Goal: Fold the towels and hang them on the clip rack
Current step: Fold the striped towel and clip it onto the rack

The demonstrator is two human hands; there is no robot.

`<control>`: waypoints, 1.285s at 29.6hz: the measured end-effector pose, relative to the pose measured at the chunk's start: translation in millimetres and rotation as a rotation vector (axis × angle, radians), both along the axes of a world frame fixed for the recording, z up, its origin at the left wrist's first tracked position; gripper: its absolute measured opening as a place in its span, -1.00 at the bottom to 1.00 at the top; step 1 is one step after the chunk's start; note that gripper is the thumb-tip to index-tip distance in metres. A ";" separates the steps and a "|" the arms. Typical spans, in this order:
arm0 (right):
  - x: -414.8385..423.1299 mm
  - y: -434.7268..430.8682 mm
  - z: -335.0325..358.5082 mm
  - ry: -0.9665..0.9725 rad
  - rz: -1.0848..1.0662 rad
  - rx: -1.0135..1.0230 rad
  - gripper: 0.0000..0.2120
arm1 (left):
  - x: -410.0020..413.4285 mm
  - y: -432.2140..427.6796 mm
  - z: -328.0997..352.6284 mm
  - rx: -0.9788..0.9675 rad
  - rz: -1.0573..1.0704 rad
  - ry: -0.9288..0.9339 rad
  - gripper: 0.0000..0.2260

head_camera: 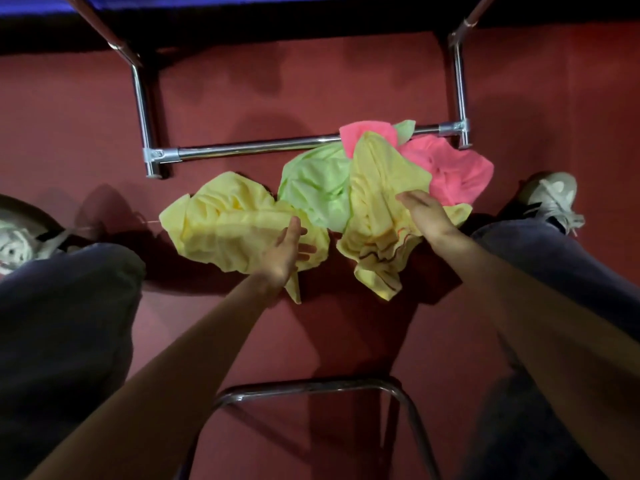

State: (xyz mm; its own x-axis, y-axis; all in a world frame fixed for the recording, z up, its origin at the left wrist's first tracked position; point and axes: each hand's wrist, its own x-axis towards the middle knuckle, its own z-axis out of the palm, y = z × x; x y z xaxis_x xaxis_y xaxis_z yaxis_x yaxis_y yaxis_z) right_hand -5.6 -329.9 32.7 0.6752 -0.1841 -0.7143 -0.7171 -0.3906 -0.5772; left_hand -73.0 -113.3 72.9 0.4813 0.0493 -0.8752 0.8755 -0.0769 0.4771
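Note:
Several crumpled towels lie in a heap on the red floor between my knees. A yellow towel (225, 223) is at the left, and my left hand (289, 251) rests on its right edge with fingers spread. A second yellow towel (377, 202) with striped trim is in the middle, and my right hand (424, 211) lies flat on it, fingers apart. Behind them sit a green towel (315, 188) and a pink towel (450, 171). Neither hand grips any cloth. No clip rack with clips is in view.
A chrome frame's crossbar (256, 148) runs just behind the towels, with upright legs (142, 105) at left and right. A chrome chair rail (311, 388) curves near me. My jeans-clad legs and white sneakers (554, 199) flank the heap.

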 end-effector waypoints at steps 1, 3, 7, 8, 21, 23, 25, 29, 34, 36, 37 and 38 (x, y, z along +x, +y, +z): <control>7.1 3.1 1.0 -0.026 0.017 0.001 -0.72 | 1.4 -0.5 0.5 -0.007 -0.001 -0.007 -0.52; 13.1 5.5 -4.5 -0.010 0.044 0.045 -0.75 | 2.5 -2.5 -7.4 -0.014 0.008 0.006 -0.52; -16.3 5.4 -26.4 0.112 0.266 0.042 -0.83 | 0.9 -10.8 -23.4 -0.018 0.010 0.066 -0.50; -32.5 4.4 -33.7 0.154 0.310 0.043 -0.81 | -1.1 -13.5 -26.1 -0.019 0.012 0.085 -0.50; -126.3 -3.8 -74.0 0.474 -0.162 0.144 -0.61 | -28.1 -44.7 -49.0 -0.041 -0.104 0.198 -0.51; -124.0 11.2 -70.5 0.504 -0.452 0.274 -0.58 | -31.7 -44.0 -49.7 -0.033 -0.108 0.223 -0.50; -122.5 22.6 -70.6 0.497 -0.594 0.331 -0.66 | -36.9 -44.5 -51.3 -0.026 -0.106 0.232 -0.49; -119.6 34.6 -81.7 0.423 -0.815 0.349 -0.68 | -40.3 -38.4 -50.5 -0.040 -0.100 0.231 -0.52; -110.6 39.9 -83.3 0.326 -1.007 0.246 -0.90 | -23.4 -13.7 -43.2 0.012 -0.095 0.184 -0.58; -106.3 42.9 -75.1 0.258 -1.058 0.301 -0.78 | -14.6 -6.3 -43.1 0.035 -0.087 0.173 -0.53; -106.8 41.4 -73.3 0.201 -1.079 0.345 -0.65 | -10.9 -4.4 -41.4 0.046 -0.092 0.165 -0.51; -108.0 40.5 -66.7 0.135 -1.039 0.356 -0.59 | -8.9 -2.7 -38.2 0.048 -0.098 0.151 -0.51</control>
